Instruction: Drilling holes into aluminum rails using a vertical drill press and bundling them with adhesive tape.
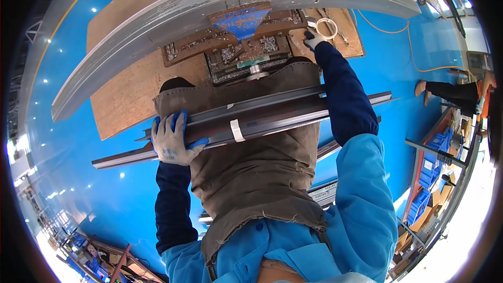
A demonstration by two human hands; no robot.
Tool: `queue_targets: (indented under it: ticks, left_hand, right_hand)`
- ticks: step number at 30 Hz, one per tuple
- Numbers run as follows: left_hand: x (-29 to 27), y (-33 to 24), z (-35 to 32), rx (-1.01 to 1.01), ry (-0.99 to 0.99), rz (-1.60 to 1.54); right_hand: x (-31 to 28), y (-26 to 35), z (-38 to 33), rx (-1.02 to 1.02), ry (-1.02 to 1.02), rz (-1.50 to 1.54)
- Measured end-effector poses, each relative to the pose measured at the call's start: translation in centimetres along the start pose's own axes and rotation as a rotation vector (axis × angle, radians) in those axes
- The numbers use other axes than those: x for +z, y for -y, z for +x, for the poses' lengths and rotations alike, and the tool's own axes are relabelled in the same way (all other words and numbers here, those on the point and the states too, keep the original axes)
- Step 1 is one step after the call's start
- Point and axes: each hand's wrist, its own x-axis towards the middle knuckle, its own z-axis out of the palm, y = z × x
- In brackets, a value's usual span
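Several long dark metal profiles (272,112) lie side by side across my lap, over a brown apron. A strip of white tape (237,130) runs across them near the middle. My left hand (175,139), in a white glove with blue fingertips, is wrapped over their left part, its thumb along the near side. My right hand (314,39), gloved too, is stretched forward to the bench. It is right beside a cream roll of tape (326,29) and seems to touch its rim. Its fingers are partly hidden, so their grip is unclear.
A long curved-looking grey metal beam (173,18) spans the wooden bench top (118,91). Under it sits a blue and rusty machine fixture (243,23) with metal chips. Another person (456,91) stands at the right, near shelving with blue bins (432,165). An orange cable (414,55) crosses the blue floor.
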Motion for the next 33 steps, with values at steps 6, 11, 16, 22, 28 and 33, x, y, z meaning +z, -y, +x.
queue_targets:
  ticks: [6, 11, 16, 22, 28, 33]
  left_hand:
    - [0.2, 0.4, -0.5, -0.011, -0.019, 0.012]
    - [0.4, 1.2, 1.2, -0.029, 0.002, -0.006]
    - [0.3, 2.0, 1.5, -0.088, 0.041, -0.079]
    - [0.3, 2.9, 3.4, -0.015, 0.131, -0.206]
    - [3.2, 3.2, 4.8, 0.028, 0.051, -0.057]
    - [3.1, 1.1, 5.5, 0.007, 0.027, -0.061]
  right_hand:
    - [0.3, -0.4, -1.6, -0.362, -0.268, -0.666]
    - [-1.1, 5.8, -4.2, -0.074, -0.091, -0.448]
    - [-4.4, 13.4, -18.7, -0.298, 0.054, -0.068]
    - [-0.7, 16.6, -34.0, -0.655, -0.011, -0.639]
    - [3.0, 15.1, -36.9, -0.709, -0.189, -0.71]
    - [2.7, 14.7, -37.5, -0.697, -0.118, -0.783]
